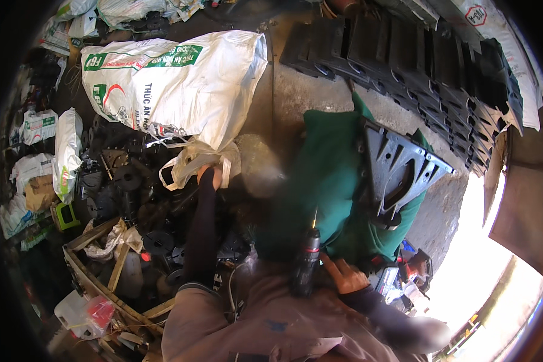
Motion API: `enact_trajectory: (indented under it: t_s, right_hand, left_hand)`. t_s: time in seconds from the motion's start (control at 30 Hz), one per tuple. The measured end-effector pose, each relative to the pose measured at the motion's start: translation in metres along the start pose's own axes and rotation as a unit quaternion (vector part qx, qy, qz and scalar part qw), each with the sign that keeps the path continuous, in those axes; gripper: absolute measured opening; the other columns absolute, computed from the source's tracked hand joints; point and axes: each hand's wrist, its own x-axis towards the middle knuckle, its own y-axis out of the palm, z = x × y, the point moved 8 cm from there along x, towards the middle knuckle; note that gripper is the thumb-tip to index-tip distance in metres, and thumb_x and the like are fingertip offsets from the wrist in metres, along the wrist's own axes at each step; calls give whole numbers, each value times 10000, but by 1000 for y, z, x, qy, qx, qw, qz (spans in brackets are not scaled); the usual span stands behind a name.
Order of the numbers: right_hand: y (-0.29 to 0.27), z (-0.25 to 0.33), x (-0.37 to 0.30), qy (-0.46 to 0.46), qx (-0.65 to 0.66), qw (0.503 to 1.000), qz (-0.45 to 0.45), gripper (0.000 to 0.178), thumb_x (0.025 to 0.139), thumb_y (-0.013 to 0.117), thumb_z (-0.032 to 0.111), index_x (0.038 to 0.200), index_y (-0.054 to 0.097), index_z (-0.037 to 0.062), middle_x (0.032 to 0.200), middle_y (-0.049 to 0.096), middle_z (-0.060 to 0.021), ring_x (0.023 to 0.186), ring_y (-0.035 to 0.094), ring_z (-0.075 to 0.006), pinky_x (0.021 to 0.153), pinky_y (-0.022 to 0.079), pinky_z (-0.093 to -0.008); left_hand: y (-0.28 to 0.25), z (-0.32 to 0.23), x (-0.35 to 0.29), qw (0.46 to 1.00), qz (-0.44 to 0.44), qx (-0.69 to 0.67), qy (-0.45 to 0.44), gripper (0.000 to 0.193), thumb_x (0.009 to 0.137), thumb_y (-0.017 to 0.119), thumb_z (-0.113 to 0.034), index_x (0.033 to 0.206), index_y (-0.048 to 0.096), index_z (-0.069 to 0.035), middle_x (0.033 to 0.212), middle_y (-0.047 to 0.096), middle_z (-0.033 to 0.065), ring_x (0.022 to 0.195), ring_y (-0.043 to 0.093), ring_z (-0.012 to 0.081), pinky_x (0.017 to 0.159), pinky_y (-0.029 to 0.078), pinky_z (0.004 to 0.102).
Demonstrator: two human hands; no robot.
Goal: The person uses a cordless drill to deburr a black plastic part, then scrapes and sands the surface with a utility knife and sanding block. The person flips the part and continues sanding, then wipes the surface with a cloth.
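My left arm stretches forward, and my left hand [207, 174] reaches into the mouth of a clear plastic bag [228, 166]; its fingers are hidden inside. Behind that bag lies a large white woven sack [181, 84] with green print. My right hand [346, 275] is closed at the side of a black cordless drill [308, 259], which rests near my lap with its golden bit pointing forward. The drill's handle is mostly hidden by this hand. A black triangular bracket [398, 166] with slots lies on the green cloth [326, 157] in front of me.
Stacked black brackets [398, 66] stand at the far right. Many black parts [133, 175] are piled on the left, beside a wooden frame [90, 277] and a white plastic jug [72, 314]. Tools and small packages [413, 271] lie to my right.
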Motion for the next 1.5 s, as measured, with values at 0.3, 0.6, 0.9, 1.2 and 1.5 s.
enact_trajectory:
  t_s: [0.3,0.6,0.9,1.2,1.5]
  right_hand:
    - [-24,11,3,-20,-75,994,-72,625,819,676,381,1359,524,103,802,522,-102,586,597,-252,534,501,-378]
    - [-39,-7,26,13,-5,999,-50,668,748,757,392,1316,560,101,780,529,-74,597,589,-256,544,494,-360]
    - [-22,-19,29,45,24,998,24,604,756,760,394,1236,579,77,855,584,-106,672,625,-284,576,520,-383]
    - [-38,-18,40,-19,98,995,3,406,776,743,375,1007,611,68,864,608,-133,699,639,-308,579,523,-400]
    - [-8,-29,25,-83,60,992,-67,371,759,748,362,925,617,56,854,621,-128,706,641,-294,594,523,-382]
  left_hand:
    - [27,11,46,999,35,-17,-25,322,857,526,-278,1031,678,-55,1039,630,210,941,597,409,804,467,474]
    - [42,15,62,997,49,-16,-56,312,862,522,-268,1025,670,-46,986,619,191,890,590,385,766,464,455]
    - [61,19,54,995,48,-24,-79,303,867,518,-257,1018,661,-38,933,607,172,840,583,362,727,460,435]
    - [67,16,69,995,38,-48,-81,294,872,514,-247,1012,653,-29,880,596,153,790,576,338,689,457,416]
    - [58,46,64,928,-7,-355,-111,285,877,510,-236,1005,644,-20,827,585,134,740,569,314,651,454,397]
